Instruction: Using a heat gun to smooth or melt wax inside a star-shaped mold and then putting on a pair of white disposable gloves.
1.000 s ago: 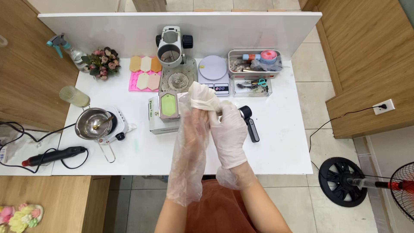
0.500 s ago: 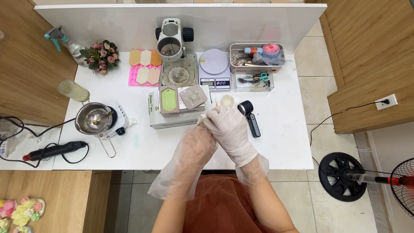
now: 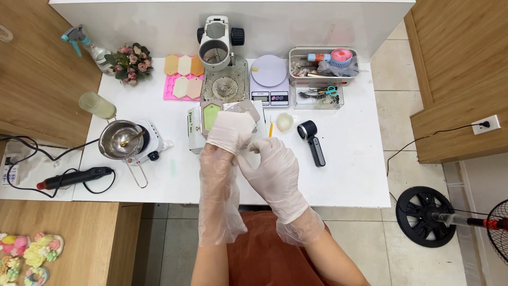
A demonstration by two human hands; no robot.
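Note:
Both my hands wear thin clear plastic gloves and meet over the middle of the white table (image 3: 349,175). My left hand (image 3: 228,132) is curled into a loose fist above a white box (image 3: 194,130) that carries a hexagonal mould with green filling (image 3: 211,115). My right hand (image 3: 271,170) sits just to its right, fingers pinched on the left glove (image 3: 219,196) near the wrist. The glove's loose cuff hangs down over my left forearm.
Behind my hands stand a pink mould with hexagon pieces (image 3: 182,80), a magnifier stand (image 3: 217,47), a digital scale (image 3: 269,77) and a clear tool box (image 3: 323,66). A black hand-held device (image 3: 312,140) lies right. A metal pot on a heater (image 3: 123,139) and a heat gun (image 3: 69,177) lie left.
My hands have come down from a raised position toward the table's near half. The right hand has shifted from the left hand's fingers to its wrist, and the glove sits further on.

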